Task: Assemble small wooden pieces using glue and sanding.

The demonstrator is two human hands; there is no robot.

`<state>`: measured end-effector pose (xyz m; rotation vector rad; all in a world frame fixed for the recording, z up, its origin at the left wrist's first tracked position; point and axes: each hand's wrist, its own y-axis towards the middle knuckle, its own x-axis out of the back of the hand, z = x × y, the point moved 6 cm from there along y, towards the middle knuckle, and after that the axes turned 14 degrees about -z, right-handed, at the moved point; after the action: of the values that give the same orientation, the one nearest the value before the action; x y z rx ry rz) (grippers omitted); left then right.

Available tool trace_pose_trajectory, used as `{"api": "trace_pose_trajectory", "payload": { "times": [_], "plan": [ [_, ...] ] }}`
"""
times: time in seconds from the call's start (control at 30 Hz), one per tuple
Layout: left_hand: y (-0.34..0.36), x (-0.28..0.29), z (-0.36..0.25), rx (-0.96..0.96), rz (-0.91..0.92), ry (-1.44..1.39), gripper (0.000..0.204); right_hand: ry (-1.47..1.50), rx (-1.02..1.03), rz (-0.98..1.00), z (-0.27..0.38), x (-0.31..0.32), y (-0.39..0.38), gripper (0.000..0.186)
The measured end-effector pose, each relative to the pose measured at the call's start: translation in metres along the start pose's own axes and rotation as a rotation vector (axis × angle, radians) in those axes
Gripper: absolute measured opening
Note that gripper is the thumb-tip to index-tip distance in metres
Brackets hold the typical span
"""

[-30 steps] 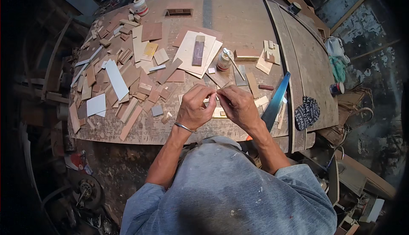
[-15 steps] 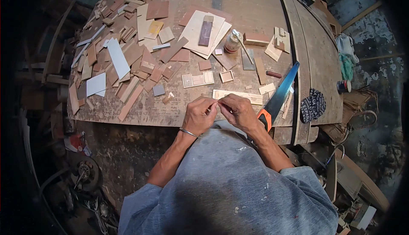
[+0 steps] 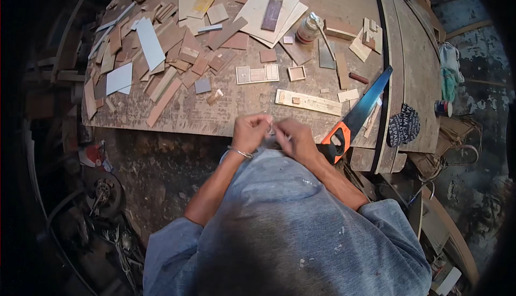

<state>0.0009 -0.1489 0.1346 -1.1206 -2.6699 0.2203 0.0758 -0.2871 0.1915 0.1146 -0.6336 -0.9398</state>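
Note:
My left hand [image 3: 249,133], with a metal bangle [image 3: 240,152] on its wrist, is closed in a pinch in front of the workbench's near edge. Whatever lies between its fingertips is too small to make out. Close beside it, my right hand [image 3: 296,137] is smeared by motion, its fingers bent toward the left hand. Beyond them lies a pale wooden strip [image 3: 317,104] with a small wood block [image 3: 295,101] on it. Farther off are a small divided wooden frame [image 3: 258,74] and a little square wooden frame [image 3: 296,73]. A handsaw [image 3: 361,108] with an orange handle rests right of my right hand.
Wood offcuts [image 3: 173,66] cover the left of the workbench [image 3: 199,116]. A glue jar [image 3: 308,29] with a brush [image 3: 327,42] stands beyond the frames, near pale thin boards [image 3: 252,17]. A dark printed round cloth [image 3: 403,127] lies at the right.
The whole view has shifted, so the bench sits higher in the picture. My fingertips, touching before, are now slightly apart, and my right hand is in quick motion.

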Motion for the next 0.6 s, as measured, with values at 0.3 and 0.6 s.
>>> {"api": "trace_pose_trajectory", "payload": {
  "times": [0.3, 0.6],
  "plan": [
    [0.001, 0.002, -0.011, 0.528, 0.212, -0.595, 0.023, -0.231, -0.367, -0.018, -0.188, -0.020, -0.048, 0.018],
    [0.012, -0.004, -0.017, 0.634, 0.235, -0.698, 0.017, -0.188, -0.348, -0.018, -0.150, -0.006, -0.034, 0.016]
  ]
}}
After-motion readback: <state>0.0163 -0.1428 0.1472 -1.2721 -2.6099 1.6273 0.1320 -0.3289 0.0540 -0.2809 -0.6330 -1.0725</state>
